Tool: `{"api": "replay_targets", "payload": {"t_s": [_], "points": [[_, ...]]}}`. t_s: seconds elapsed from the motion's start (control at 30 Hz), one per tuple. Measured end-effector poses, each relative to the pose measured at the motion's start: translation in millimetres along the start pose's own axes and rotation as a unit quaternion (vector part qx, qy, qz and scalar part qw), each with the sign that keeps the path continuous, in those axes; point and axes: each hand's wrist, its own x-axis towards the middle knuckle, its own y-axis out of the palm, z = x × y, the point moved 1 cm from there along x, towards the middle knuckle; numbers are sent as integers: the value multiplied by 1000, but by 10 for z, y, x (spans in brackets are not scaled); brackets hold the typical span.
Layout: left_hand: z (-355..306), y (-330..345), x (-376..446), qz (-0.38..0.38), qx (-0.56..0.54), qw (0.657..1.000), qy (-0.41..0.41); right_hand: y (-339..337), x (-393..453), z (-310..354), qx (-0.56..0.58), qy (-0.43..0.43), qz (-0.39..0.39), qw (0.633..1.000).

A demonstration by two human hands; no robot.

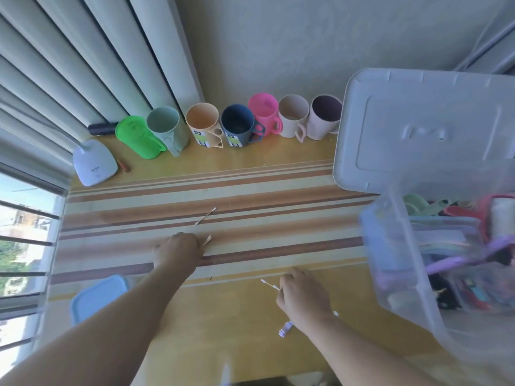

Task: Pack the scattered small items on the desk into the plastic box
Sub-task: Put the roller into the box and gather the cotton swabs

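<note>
I count seven cups along the wall: green (138,137), grey-green (167,129), orange (204,124), navy (240,125), pink (265,111), beige (293,115), pale pink with dark inside (324,117). Orange and navy each carry a sticker label; I can't read either.

Cotton swabs: one lying free on the striped desk (250,174) at (205,216). Left hand (178,249) is knuckles-up on the desk, fingers curled, with swab tips (207,240) poking out at its fingertips. How many it pinches I cannot tell. Right hand (302,296) has curled fingers around one swab (269,285); a small white-purple piece (286,328) sticks out under the wrist, blurred.

One clear plastic box (404,274) at right, lid (418,129) tipped up behind it, mixed items inside, too blurred to count.

One white lamp base (94,162) far left with small dark print I can't read, one small reddish stick (123,165) beside it, one blue lid (97,296) near left edge.
</note>
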Motion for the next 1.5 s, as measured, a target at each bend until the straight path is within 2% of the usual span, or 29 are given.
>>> {"api": "replay_targets", "payload": {"t_s": [0.1,0.2,0.3,0.37,0.47,0.67,0.77,0.83,0.97,1.03,1.1,1.23,1.33,1.4,1.5], "points": [[-62,38,-23,-22,94,993,67,25,-18,-174,32,73,-31,996],[-110,-96,85,-73,49,993,77,-5,-35,-320,43,104,-26,993],[-221,-318,319,-118,9,990,74,-4,-21,-379,47,97,-22,994],[-271,-394,445,-105,11,992,64,-9,-8,-382,43,83,-3,996],[-253,-340,535,-69,20,995,64,-38,-4,-383,44,75,-21,996],[-122,-231,560,-68,-70,995,28,-45,66,-346,34,67,-68,995],[-114,-216,551,-42,-82,996,18,-154,197,-355,7,47,-64,997],[-155,-228,487,-24,-53,998,9,-275,312,-370,4,36,-71,997],[-254,-221,236,7,64,997,44,-498,450,-327,12,38,-68,997],[-308,-168,94,18,26,998,48,-641,415,-253,73,33,-69,994],[-406,-157,-79,31,-65,995,69,-857,280,-169,145,4,-83,986],[-787,-465,-554,20,-249,954,166,-1480,-242,-184,251,-89,-167,949],[-1176,-928,-857,-15,-308,923,230,-1988,-651,-526,221,-108,-241,939],[-1438,-1199,-984,-41,-324,905,272,-2237,-830,-934,169,-74,-285,941],[-1838,-1505,-1139,-78,-335,878,332,-2471,-996,-1616,93,11,-311,946]]}}
